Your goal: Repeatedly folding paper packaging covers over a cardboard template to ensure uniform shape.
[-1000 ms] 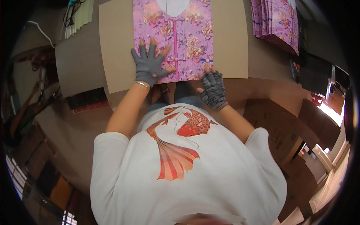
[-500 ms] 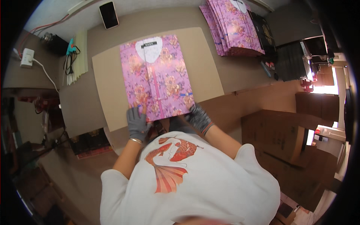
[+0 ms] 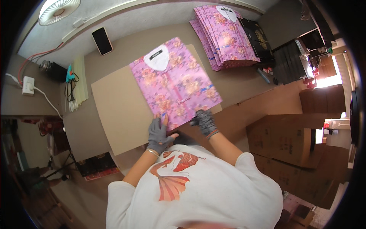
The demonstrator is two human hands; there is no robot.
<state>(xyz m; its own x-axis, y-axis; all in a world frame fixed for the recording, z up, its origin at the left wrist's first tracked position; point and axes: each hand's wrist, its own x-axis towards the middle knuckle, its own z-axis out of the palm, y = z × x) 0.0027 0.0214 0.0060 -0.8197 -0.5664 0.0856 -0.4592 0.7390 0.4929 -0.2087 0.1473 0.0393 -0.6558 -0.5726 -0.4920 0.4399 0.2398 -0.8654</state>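
A stiff, flat pink-purple floral shirt (image 3: 176,86), folded to a neat rectangle with a white neckline and dark label, lies slanted over a tan cardboard sheet (image 3: 114,110). My left hand (image 3: 159,136), in a grey glove with bare fingertips, rests stretched fingers on the shirt's near left corner; its thumb stands apart. At the near right edge, my right hand (image 3: 204,123) in a mottled grey glove curls its fingers around the border. The right thumb is hidden.
A stack of similar floral shirts (image 3: 228,42) stands far right beside black packages (image 3: 256,36). A phone (image 3: 102,41), pale strips (image 3: 79,84), a turquoise-handled tool (image 3: 70,74) and a white power adapter (image 3: 28,86) lie left. Cardboard boxes (image 3: 284,143) stand at right.
The shirt has turned, its near end swinging to the right, and now sits slanted. My left hand has shifted right with it. The view has tilted so that more wall shows.
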